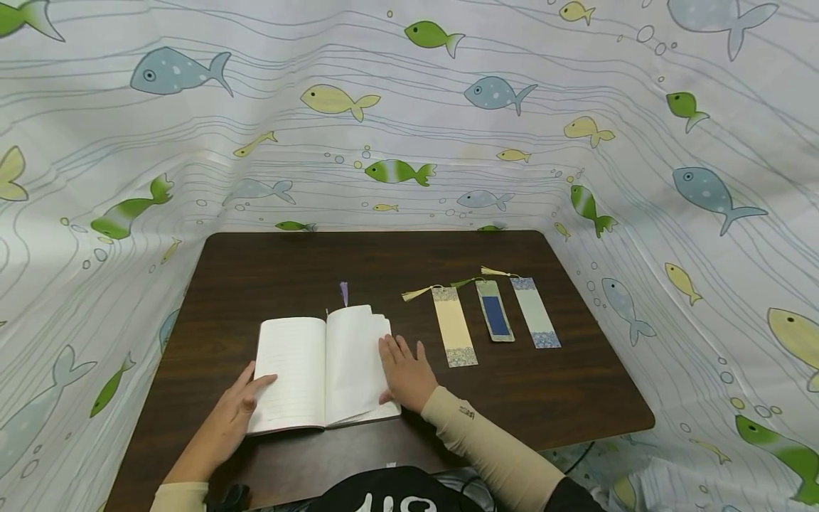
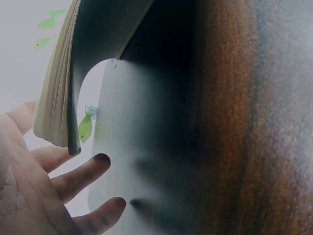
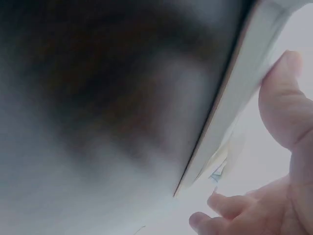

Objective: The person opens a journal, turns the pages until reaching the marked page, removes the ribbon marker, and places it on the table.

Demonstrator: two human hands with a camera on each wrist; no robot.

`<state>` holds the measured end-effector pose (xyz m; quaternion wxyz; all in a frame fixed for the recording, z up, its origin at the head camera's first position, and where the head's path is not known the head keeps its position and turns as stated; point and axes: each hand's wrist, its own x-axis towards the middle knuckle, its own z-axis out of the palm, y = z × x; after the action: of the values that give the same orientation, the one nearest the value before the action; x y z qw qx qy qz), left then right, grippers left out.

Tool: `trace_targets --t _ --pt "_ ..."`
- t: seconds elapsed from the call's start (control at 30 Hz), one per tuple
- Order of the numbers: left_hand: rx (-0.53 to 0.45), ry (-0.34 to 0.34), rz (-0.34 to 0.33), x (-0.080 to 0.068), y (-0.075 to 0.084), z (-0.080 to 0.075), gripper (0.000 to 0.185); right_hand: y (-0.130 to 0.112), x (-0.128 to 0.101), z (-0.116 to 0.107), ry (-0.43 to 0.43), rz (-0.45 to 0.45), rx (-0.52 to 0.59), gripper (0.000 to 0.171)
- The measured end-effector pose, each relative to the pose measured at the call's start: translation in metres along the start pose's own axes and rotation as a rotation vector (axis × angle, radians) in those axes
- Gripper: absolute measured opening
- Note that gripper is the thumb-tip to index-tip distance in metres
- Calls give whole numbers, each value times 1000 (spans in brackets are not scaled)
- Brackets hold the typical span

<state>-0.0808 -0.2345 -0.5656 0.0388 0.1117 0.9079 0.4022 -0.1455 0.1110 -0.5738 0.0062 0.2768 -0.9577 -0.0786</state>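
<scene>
An open book (image 1: 291, 370) with faintly lined pages lies in front of me. My left hand (image 1: 238, 409) is at its left edge, with one digit reaching onto the left page. In the left wrist view, fingers (image 2: 80, 177) of that hand extend, spread, past the cover's edge. On the outer edge of the right page (image 1: 352, 363) my right hand (image 1: 406, 373) rests with straight fingers. A few leaves stand slightly raised along that page's bottom. A purple tassel (image 1: 344, 294) sticks out beyond the top of the book.
Three tasselled bookmarks lie right of the book: a cream one (image 1: 453, 323), a green one with a blue panel (image 1: 495, 316), and a pale blue one (image 1: 534, 311). They rest on the dark wooden table (image 1: 294, 270). A fish-patterned curtain (image 1: 409, 107) surrounds the table.
</scene>
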Motion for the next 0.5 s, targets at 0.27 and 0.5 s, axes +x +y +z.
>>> trace_targets --t 0.27,0.5 --pt "6 -6 -13 -1 0 0 55 -7 4 2 71 29 12 115" --pt "13 -5 -15 -2 0 0 55 -13 12 -6 -5 -2 229 108"
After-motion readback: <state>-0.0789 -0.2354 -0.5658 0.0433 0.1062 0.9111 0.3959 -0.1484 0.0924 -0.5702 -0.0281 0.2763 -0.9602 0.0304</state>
